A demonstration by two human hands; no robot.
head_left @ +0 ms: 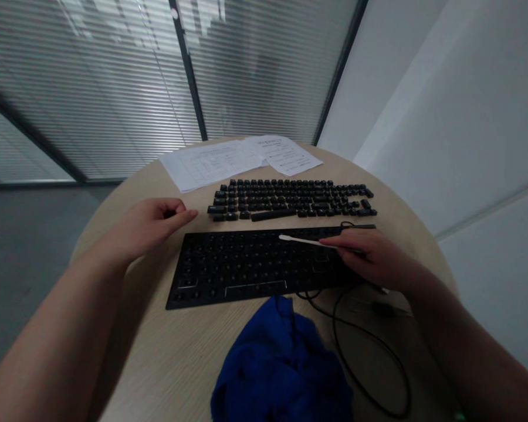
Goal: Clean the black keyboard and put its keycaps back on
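My right hand [361, 252] grips a white cotton swab [305, 240] whose tip points left over the upper part of a black keyboard base [246, 258]. The base has its keycaps off and lies slightly tilted on the table. I cannot tell whether the tip touches it. My right hand covers the base's right end. My left hand [154, 223] rests on the table beyond the base's upper left corner, fingers loosely curled in and thumb pointing right, with nothing seen in it. Just right of that thumb begin the loose black keycaps [286, 199], laid out in rows.
A crumpled blue cloth [281, 363] lies at the front of the round wooden table [171, 363]. A black cable [378, 337] loops beside it on the right. Printed papers [220, 161] lie at the back, before a glass partition with blinds [255, 76].
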